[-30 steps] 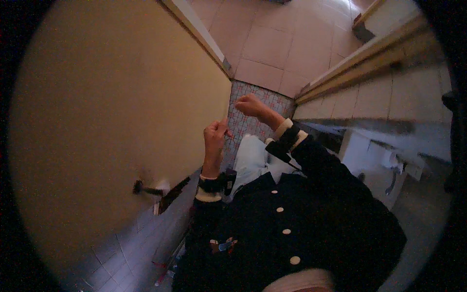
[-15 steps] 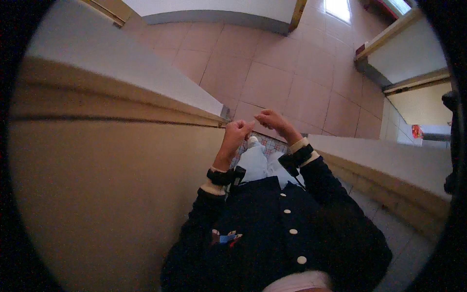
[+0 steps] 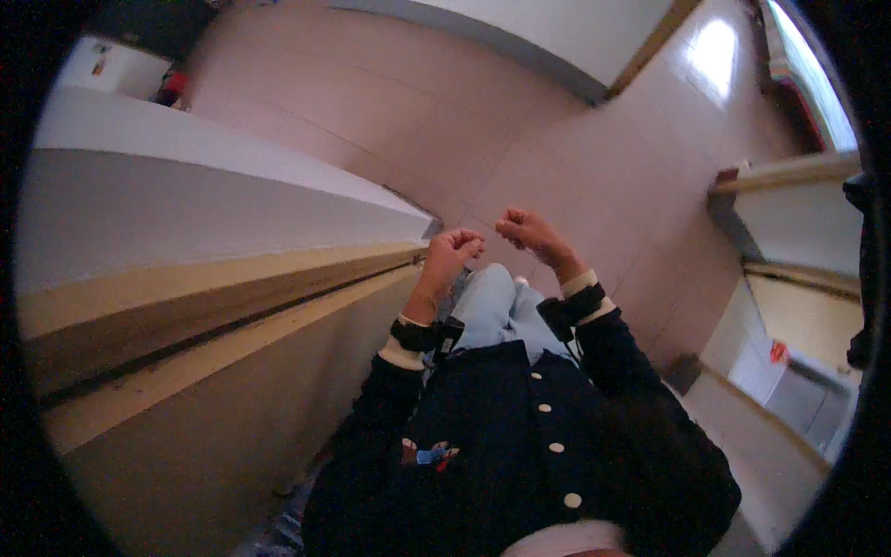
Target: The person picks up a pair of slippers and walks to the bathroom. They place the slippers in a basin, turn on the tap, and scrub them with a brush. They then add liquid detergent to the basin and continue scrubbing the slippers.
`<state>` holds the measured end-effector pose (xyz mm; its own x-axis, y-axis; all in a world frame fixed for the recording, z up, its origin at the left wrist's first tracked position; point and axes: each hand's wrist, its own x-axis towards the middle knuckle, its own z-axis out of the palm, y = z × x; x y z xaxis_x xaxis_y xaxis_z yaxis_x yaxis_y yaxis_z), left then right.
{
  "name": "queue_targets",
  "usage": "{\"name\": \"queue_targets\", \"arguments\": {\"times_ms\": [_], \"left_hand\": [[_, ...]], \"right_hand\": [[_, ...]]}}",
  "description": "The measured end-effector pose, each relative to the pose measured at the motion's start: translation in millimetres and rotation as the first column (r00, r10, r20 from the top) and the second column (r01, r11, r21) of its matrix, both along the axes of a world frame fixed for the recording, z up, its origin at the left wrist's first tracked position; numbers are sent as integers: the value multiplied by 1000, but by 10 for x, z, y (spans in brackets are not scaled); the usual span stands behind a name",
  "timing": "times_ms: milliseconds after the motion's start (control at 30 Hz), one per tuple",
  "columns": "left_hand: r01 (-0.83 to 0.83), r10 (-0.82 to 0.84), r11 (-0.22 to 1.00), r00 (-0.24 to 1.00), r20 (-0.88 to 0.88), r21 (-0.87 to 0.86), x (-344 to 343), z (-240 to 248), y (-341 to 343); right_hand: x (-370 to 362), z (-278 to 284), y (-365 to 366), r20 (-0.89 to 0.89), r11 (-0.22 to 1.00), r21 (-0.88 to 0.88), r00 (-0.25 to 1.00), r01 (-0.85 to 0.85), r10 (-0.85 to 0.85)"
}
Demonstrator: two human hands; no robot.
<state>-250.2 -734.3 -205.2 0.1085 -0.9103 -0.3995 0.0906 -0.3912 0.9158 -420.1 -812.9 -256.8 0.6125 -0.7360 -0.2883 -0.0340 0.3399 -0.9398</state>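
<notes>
My left hand [image 3: 454, 249] is raised in front of my waist with its fingers curled together. To its right, and slightly farther forward, my right hand [image 3: 526, 233] is also closed, its fingers bent inward. A small gap separates the two hands. Whatever lies inside the fingers, if anything, is hidden or too small to make out. Black straps with small dark devices sit on both wrists, the left strap [image 3: 418, 335] and the right strap [image 3: 583, 303]. Beneath the hands are my legs in light blue trousers [image 3: 485, 302].
A wooden door frame [image 3: 232, 302] and a white wall [image 3: 232, 200] run close along my left. Pink tiles cover the floor [image 3: 575, 186]. Ahead stands a wall corner [image 3: 594, 79]; at right, another wall end [image 3: 789, 209] stands beside a doorway with a pale door [image 3: 803, 316].
I have moved forward past the door frame, onto the pink tiles. The view has turned somewhat. Both hands stay raised and closed, while the left fingers look slightly looser.
</notes>
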Motion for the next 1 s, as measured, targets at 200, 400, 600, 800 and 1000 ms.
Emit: {"name": "queue_targets", "arguments": {"times_ms": [200, 400, 600, 800, 1000], "left_hand": [[-68, 69, 997, 997, 38, -23, 1345, 554, 1304], [-293, 295, 926, 955, -25, -240, 2215, 994, 2533], [-297, 284, 895, 955, -89, -334, 2764, 2161, 3999], [-406, 352, 887, 903, -246, -220, 3084, 1593, 3350], [-561, 540, 792, 828, -151, -241, 3063, 1203, -3305]], "right_hand": [[1527, 689, 1187, -102, 988, 122, 989, -95, 107], [2425, 1131, 2501, 1, 992, -6, 992, -129, 129], [2924, 2426, 4076, 94, 998, 56, 995, -33, 27], [3106, 1909, 3523, -10, 989, 142, 999, 34, -33], [3170, 1258, -3724, 111, 944, 234, 971, -233, 212]]}}
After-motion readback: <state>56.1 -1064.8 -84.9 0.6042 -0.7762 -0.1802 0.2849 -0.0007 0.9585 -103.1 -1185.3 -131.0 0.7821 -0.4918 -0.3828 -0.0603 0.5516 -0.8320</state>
